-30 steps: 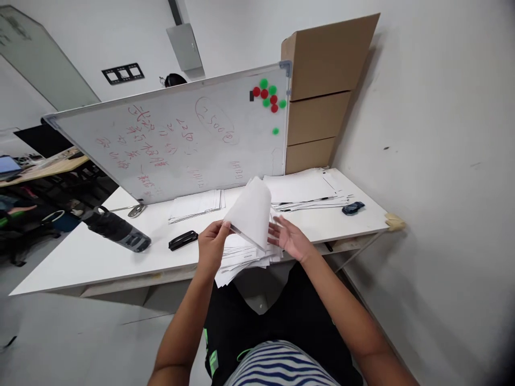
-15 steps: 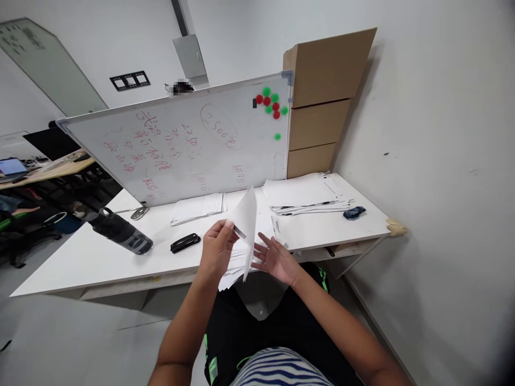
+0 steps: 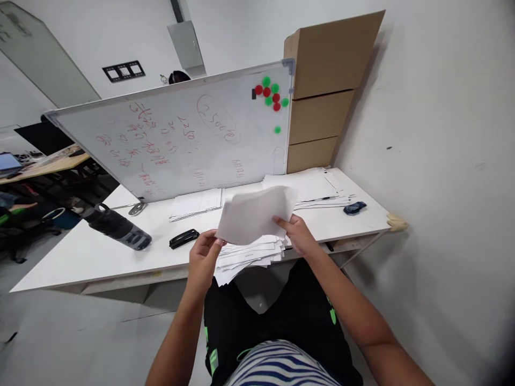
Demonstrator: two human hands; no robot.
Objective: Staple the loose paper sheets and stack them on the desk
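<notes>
1. The person's left hand (image 3: 204, 256) reaches in from the near side, its thumb and fingers pinched on the near left corner of the white paper (image 3: 253, 214).
2. The right hand (image 3: 300, 236) is clamped on the paper's right side, thumb on top; how many sheets it grips is hard to tell.
3. The paper is held up between both hands, above a fanned paper pile (image 3: 249, 256).
4. On the white table (image 3: 100, 262), a black stapler (image 3: 184, 238) lies left of the left hand, with a dark bottle (image 3: 118, 228) farther left.
5. At the far side stand a whiteboard (image 3: 173, 145) and, right of it, stacked cardboard boxes (image 3: 322, 102).
6. The pile juts past the near table edge; bare tabletop runs between bottle and stapler.
</notes>
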